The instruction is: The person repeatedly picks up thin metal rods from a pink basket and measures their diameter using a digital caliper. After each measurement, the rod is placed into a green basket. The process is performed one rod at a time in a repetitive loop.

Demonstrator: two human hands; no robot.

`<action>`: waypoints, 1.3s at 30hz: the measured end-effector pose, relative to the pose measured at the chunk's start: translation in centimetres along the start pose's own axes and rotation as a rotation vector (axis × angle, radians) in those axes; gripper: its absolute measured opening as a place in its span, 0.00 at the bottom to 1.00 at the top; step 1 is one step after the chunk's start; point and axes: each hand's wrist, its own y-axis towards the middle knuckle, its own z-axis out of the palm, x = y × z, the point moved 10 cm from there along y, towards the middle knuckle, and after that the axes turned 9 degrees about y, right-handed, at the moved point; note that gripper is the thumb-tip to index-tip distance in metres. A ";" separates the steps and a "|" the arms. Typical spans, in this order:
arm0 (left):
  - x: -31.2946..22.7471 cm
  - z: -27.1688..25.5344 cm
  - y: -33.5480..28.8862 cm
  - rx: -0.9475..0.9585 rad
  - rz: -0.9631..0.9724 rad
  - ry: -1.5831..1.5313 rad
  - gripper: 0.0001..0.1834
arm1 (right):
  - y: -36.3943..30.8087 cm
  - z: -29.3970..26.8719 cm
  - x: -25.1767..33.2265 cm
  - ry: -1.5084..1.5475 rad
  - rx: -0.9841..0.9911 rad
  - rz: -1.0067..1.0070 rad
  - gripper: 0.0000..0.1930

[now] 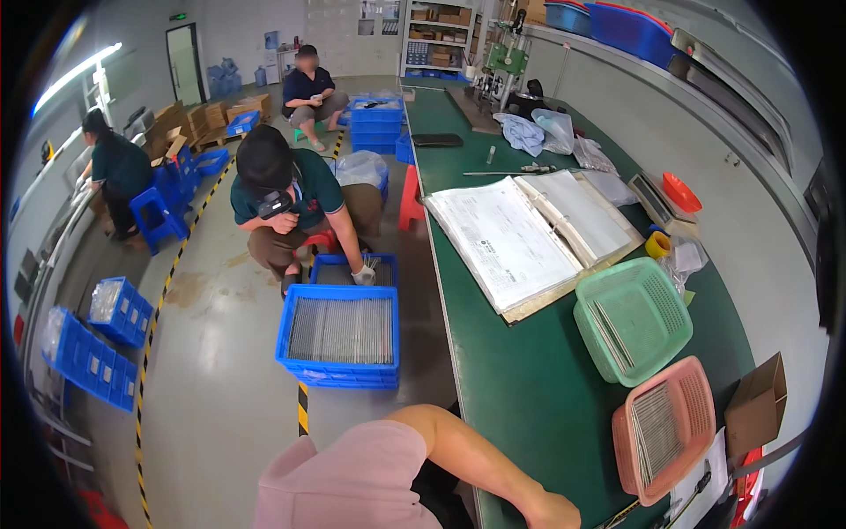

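Note:
My left arm, in a pink sleeve [344, 480], bends over the near edge of the green table [529, 379]. My left hand [553, 511] rests low at the picture's bottom edge; its fingers are cut off, so their pose and anything in them are hidden. My right hand is out of view. Right of my left hand stands a pink plastic basket [703, 392] with many thin grey rods [656, 428] in it. Beyond it, a light green basket [656, 309] holds several similar rods [614, 333]. A slim dark tool [689, 501] lies on white paper below the pink basket.
An open binder [507, 238] lies mid-table. Behind it are plastic bags [555, 130] and a green press [508, 53]; a red scoop-like tray [681, 192] sits on a scale. A crouching co-worker [300, 194] reaches into blue crates [339, 377] of rods on the floor.

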 end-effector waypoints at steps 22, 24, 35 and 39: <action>0.4 -4.6 -1.1 0.066 -0.226 -0.245 0.16 | 0.2 -2.5 -1.7 -0.297 -0.021 0.147 0.08; 1.3 -6.3 -1.0 -0.049 -0.313 -0.484 0.09 | 0.1 -2.0 -1.9 -0.325 -0.045 0.205 0.10; 1.9 -6.1 0.9 -0.451 -0.110 -1.069 0.10 | -3.1 3.2 -7.4 0.039 -0.007 0.549 0.10; 1.4 -6.7 -0.3 -0.391 -0.251 -1.038 0.08 | -3.9 5.8 -6.5 -0.025 -0.022 0.549 0.04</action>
